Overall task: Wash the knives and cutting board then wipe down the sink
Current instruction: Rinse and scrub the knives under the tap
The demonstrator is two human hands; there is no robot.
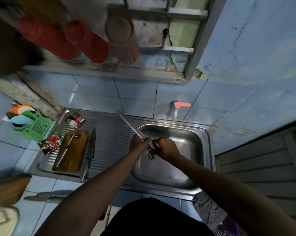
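Observation:
Over the steel sink (203, 150) I hold a long steel knife (129, 124), its far end pointing up and left toward the tiles. My left hand (138, 143) grips it near the middle. My right hand (166, 148) is curled round its lower end, just above the drain (151, 156). A thin stream of water (170, 125) runs from the tap (176, 109) into the basin behind my hands. On the drainboard lies a wooden cutting board (75, 150) with a slim knife (66, 150) on it, and a large knife (90, 150) lies along its right edge.
A green basket (39, 128) with coloured utensils stands at the left of the drainboard. Two sachets (75, 120) (50, 144) lie beside the board. Red and pink cups (85, 40) sit on the ledge above. Another knife (48, 195) lies on the tiled counter at the lower left.

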